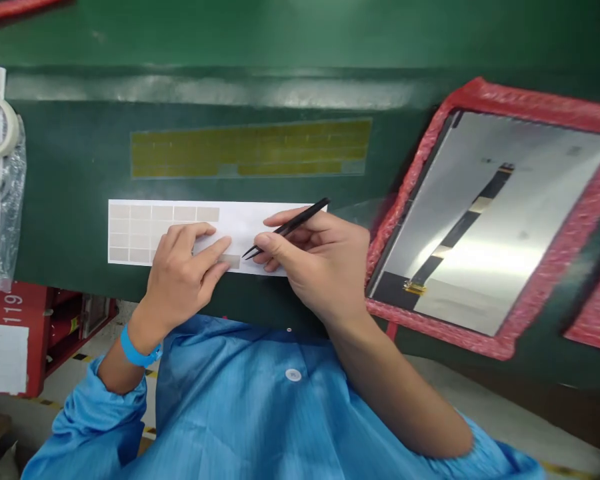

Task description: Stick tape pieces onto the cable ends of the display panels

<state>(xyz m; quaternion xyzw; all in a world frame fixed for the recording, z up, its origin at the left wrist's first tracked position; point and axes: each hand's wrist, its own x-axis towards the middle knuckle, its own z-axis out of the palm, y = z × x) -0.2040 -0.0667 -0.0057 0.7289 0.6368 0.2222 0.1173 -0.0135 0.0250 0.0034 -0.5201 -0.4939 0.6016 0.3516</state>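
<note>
A white sheet point(239, 223) with rows of pale grey rectangular stickers point(141, 227) lies on the green mat. My left hand point(179, 275) rests on it, fingers apart and slightly bent, its thumb and index fingertips beside a grey sticker point(233, 262) near the lower edge. Black tweezers point(303, 217) are in my right hand point(325, 260), pinched between thumb and fingers. Their fine tips point down-left, just right of that sticker. Whether the tips touch the sheet I cannot tell. My hands cover part of the sheet.
Beyond the sheet lies a strip of yellow film pieces point(250, 150). On the right, a display panel point(460, 227) with a dark flex cable sits in red bubble wrap point(530, 107). A tape roll point(13, 130) and plastic-wrapped sheets are at far left. The green mat point(70, 167) ends near my body.
</note>
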